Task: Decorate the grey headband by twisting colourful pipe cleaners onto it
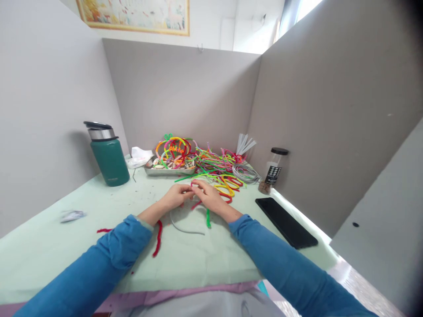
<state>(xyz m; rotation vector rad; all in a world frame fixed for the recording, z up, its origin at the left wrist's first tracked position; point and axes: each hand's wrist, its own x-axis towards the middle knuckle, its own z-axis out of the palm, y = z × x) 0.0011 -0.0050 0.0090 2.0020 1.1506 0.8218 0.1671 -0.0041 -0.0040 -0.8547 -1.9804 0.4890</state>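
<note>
Two hands in blue sleeves meet at the middle of a pale green table (82, 229). The left hand (176, 196) and right hand (208, 197) pinch a thin, fuzzy red pipe cleaner (197, 204) between closed fingertips; it runs down from under the fingers toward the table. Just below lie one curved grey headband (185, 228), one short green pipe cleaner (208, 219) and one longer red pipe cleaner (158, 237) beside the left forearm. Behind the hands sprawls a tangled pile of many-coloured pipe cleaners (214, 165), too many to count, next to one metal tray (165, 171) of finished loops. One dark green flask (107, 154) stands left; one black phone (286, 221) and one clear black-lidded jar (273, 169) sit right.
</note>
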